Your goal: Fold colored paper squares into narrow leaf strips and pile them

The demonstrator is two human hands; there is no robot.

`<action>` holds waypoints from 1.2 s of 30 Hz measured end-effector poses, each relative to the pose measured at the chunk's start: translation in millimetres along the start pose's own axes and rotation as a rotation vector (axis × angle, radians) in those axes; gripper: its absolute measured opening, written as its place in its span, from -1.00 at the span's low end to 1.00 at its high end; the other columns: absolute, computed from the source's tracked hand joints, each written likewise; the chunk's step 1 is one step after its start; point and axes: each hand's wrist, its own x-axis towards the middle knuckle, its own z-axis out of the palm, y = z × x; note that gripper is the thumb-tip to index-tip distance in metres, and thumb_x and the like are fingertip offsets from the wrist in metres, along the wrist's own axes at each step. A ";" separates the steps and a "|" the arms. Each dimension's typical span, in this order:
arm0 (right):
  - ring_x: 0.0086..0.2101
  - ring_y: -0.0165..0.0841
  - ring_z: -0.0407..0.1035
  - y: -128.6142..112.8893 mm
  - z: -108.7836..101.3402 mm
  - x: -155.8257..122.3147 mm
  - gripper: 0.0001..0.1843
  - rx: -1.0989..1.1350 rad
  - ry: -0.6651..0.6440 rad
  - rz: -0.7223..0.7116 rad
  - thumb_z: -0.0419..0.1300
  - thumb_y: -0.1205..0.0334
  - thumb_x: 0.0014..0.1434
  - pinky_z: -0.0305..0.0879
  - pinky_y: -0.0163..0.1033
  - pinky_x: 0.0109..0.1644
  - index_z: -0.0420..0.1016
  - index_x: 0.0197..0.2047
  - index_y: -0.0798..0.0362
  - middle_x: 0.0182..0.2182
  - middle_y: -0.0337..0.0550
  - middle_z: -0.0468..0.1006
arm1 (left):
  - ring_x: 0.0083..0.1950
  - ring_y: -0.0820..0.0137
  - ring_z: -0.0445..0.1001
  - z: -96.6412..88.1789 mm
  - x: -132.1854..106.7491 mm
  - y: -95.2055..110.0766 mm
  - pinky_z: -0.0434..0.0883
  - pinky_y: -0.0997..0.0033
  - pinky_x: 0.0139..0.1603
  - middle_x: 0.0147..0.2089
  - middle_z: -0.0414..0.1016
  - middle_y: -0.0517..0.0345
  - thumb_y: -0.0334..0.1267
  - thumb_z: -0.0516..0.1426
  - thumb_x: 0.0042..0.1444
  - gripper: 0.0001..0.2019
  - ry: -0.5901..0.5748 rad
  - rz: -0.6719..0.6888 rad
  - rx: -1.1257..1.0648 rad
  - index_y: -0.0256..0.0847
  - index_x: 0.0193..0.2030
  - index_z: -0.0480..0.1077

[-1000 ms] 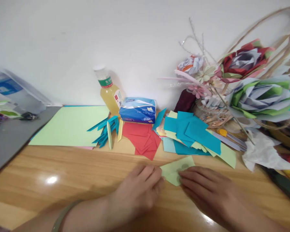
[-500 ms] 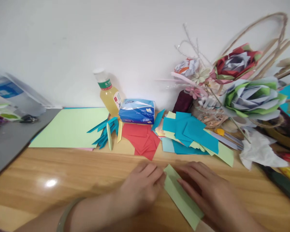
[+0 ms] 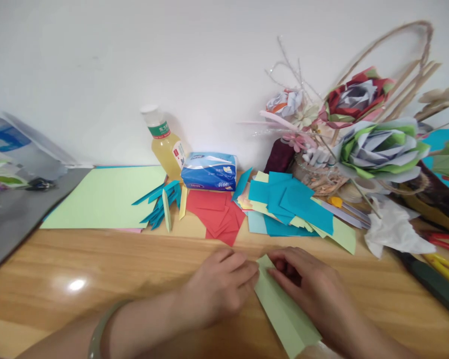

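Note:
A strip of light green paper [image 3: 282,311] with a lengthwise crease slants across the table's front. My left hand [image 3: 224,286] has its fingers curled together at the strip's upper left edge, pinching the paper there. On the other side, my right hand [image 3: 312,286] grips the upper right edge between thumb and bent fingers. Beyond my hands lie red paper pieces [image 3: 222,214] and a pile of blue and pale green paper pieces [image 3: 303,199]. Folded blue paper strips [image 3: 162,207] sit left of the red ones, with a folded pale green piece [image 3: 166,212] among them.
A tissue pack [image 3: 209,172] and a juice bottle [image 3: 164,144] stand by the wall. Large green sheets [image 3: 105,197] lie at left beside a grey mat [image 3: 15,224]. Paper flowers [image 3: 377,147], crumpled tissue [image 3: 394,227] and yellow-handled tools [image 3: 443,269] crowd the right.
My right hand's fingers have curled in closer at the strip's top edge. The paper's lower end has swung slightly right and shows wider. The whole view has shifted a little.

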 end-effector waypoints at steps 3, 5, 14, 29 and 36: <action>-0.48 -0.36 0.38 -4.2 -1.4 1.1 -0.93 0.006 -0.014 0.020 0.06 0.33 0.15 0.27 -0.30 -0.48 0.33 -0.34 -0.01 -0.47 -0.24 0.45 | -0.21 0.37 0.35 -1.3 -0.1 0.2 0.30 0.33 -0.18 -0.12 0.48 0.08 -0.43 -0.05 0.29 -0.79 0.009 0.009 0.007 -0.33 -0.12 0.40; -0.47 -0.36 0.38 -6.4 -1.9 2.1 -0.89 -0.011 -0.002 -0.005 0.04 0.36 0.15 0.27 -0.30 -0.48 0.32 -0.38 0.00 -0.48 -0.23 0.45 | -0.21 0.37 0.35 -1.7 -0.3 0.3 0.29 0.33 -0.19 -0.11 0.48 0.05 -0.43 -0.06 0.29 -0.78 -0.010 0.009 0.010 -0.33 -0.11 0.40; -0.35 -0.32 0.37 2.1 2.3 -2.4 -0.81 -0.217 0.088 -0.362 -0.03 0.38 0.25 0.31 -0.23 -0.34 0.39 -0.23 0.05 -0.36 -0.13 0.47 | -0.22 0.36 0.35 -4.0 0.4 -0.3 0.28 0.34 -0.21 -0.16 0.49 0.05 -0.43 -0.11 0.31 -0.73 -0.018 0.001 0.008 -0.32 -0.09 0.40; -0.37 -0.28 0.32 -4.3 -11.7 3.2 -0.59 -0.393 0.045 -0.603 -0.25 0.41 0.33 0.27 -0.19 -0.36 0.41 -0.27 0.14 -0.43 -0.09 0.45 | -0.23 0.39 0.32 9.4 -2.8 4.8 0.30 0.35 -0.18 -0.26 0.39 0.13 -0.38 -0.06 0.30 -0.82 -0.106 -0.109 -0.040 -0.25 -0.21 0.36; -0.38 -0.32 0.31 -5.1 -13.5 5.1 -0.57 -0.420 0.061 -0.634 -0.24 0.40 0.34 0.24 -0.20 -0.34 0.42 -0.31 0.12 -0.45 -0.13 0.44 | -0.25 0.41 0.34 10.9 -3.5 6.7 0.31 0.37 -0.20 -0.27 0.37 0.14 -0.38 -0.06 0.30 -0.83 -0.072 -0.121 -0.063 -0.23 -0.22 0.35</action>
